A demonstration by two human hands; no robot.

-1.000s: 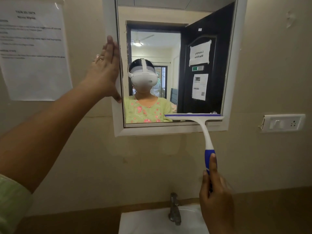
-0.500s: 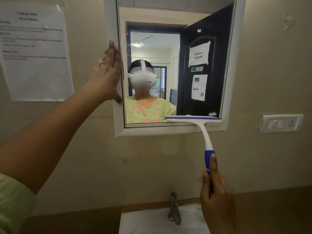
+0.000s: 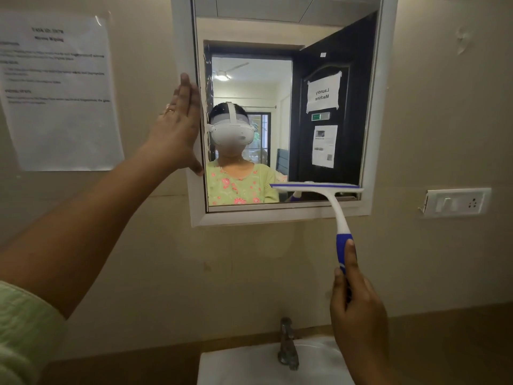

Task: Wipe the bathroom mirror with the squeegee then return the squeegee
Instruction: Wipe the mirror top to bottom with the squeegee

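My right hand (image 3: pixel 358 307) grips the white-and-blue plastic squeegee (image 3: pixel 333 207), blade on the lower right glass of the white-framed wall mirror (image 3: pixel 377 107). Left hand (image 3: pixel 177 129) open, flat against the frame's left edge.

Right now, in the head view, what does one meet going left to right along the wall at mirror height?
Paper notice → left hand on the mirror frame's left edge → mirror → squeegee blade at the glass's lower right → switch plate.
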